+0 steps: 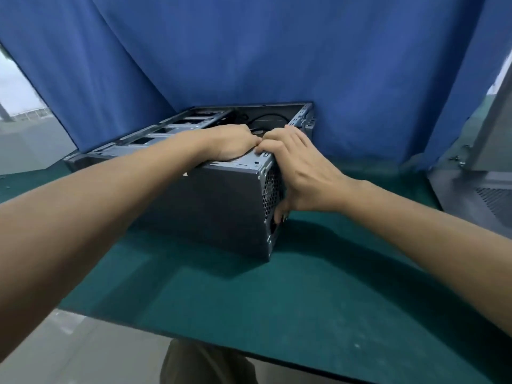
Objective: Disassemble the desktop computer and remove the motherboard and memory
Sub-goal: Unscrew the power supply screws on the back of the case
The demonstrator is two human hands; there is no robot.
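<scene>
A dark grey desktop computer case (pixel 221 206) lies on its side on the green table mat (pixel 277 300), its open side facing up. Black cables (pixel 266 119) show inside near the far wall; the motherboard and memory are hidden from here. My left hand (pixel 230 142) rests palm down on the case's top near edge, fingers curled over the rim. My right hand (pixel 299 173) grips the near right corner, fingers over the top edge and thumb pressed against the perforated rear panel (pixel 273 195).
A blue curtain (pixel 249 51) hangs right behind the case. A grey metal side panel (pixel 476 173) leans at the table's right edge. The mat's front edge runs close to my body, with grey floor (pixel 83 356) below it.
</scene>
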